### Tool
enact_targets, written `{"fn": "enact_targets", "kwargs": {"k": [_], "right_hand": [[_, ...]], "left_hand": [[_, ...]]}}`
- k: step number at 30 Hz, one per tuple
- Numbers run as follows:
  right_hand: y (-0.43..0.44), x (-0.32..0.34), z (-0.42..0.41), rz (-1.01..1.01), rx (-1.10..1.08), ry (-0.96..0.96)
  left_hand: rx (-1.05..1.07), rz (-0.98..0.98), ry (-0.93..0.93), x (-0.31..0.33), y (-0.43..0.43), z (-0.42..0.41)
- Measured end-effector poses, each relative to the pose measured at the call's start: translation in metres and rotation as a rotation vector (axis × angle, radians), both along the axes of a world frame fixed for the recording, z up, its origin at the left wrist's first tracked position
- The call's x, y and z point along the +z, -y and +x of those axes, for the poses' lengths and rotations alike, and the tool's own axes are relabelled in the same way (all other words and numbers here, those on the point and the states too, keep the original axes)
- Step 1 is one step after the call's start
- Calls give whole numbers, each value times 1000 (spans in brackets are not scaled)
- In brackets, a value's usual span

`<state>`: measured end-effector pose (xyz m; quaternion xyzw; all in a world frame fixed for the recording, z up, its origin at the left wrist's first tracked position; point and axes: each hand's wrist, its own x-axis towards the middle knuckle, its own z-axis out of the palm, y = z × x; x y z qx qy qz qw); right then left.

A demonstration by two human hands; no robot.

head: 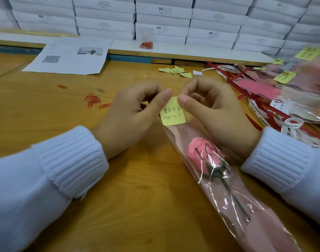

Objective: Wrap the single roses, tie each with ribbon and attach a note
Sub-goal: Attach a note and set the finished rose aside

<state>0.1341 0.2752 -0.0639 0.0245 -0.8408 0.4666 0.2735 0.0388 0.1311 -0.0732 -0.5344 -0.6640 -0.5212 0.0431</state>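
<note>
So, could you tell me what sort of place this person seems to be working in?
Probably a stockroom or packing workbench: stacked white cardboard boxes line the back, a pile of finished cellophane-wrapped roses lies on the wooden table, and red paper clips are scattered there.

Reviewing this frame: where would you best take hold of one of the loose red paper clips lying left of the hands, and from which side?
Take the lone red paper clip from above, pinching across its long sides. It lies flat on the wooden table, apart from the clustered clips, so nothing tangles.
</note>
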Motion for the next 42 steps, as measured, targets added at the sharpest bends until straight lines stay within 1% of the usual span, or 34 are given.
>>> {"fn": "enact_targets", "kwargs": {"k": [5,10,14,20,24,33,35,38,40,42], "right_hand": [[1,1,3,18,18,-104],[2,1,2,-30,17,-93],[3,1,0,-111,40,-36],[-3,1,-4,-240,89,115],[-5,0,-3,-321,127,161],[-7,0,-3,-235,108,163],[-9,-1,-3,-239,116,189],[-11,-2,-2,-286,165,282],[-12,-3,-2,-222,172,309],[-11,-2,-2,-201,144,269]], "left_hand": [[-6,24,-6,0,-1,2],[-9,9,-21,0,-1,3],[-15,-18,0,-1,-1,2],[-23,-36,84,-3,-2,0],[-19,-36,113,-4,-3,-1],[-40,-68,146,-3,-3,-5],[-45,-62,149,-3,-3,-6],[-44,-51,147,-3,-3,-5],[-45,-41,148,-3,-3,-6],[-44,-40,163,-3,-3,-6]]}}
